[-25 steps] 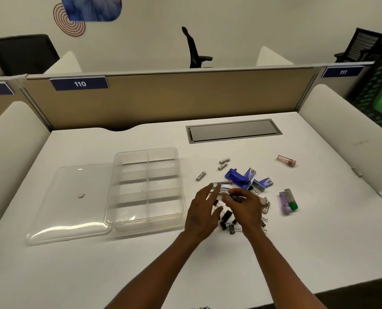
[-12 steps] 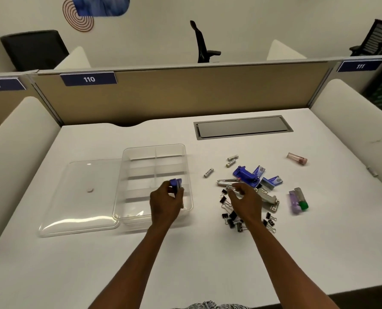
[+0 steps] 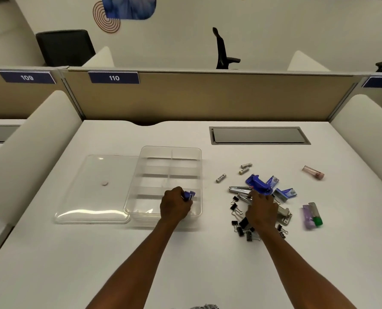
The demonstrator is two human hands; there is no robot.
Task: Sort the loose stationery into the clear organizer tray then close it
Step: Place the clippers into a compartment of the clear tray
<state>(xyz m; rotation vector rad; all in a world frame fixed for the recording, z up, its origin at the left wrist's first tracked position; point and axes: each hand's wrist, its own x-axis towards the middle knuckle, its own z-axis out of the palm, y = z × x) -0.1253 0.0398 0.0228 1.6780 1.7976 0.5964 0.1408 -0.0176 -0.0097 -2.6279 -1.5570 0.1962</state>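
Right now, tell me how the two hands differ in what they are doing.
The left hand is over the clear organizer tray, near its front right compartment, gripping a small blue item. The right hand is on the loose pile of black binder clips and metal clips; whether it holds anything cannot be told. Both reach forward, palms down, over the white desk.

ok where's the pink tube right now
In the head view the pink tube lies alone on the white desk, far right, beyond the blue stapler and the stationery pile.
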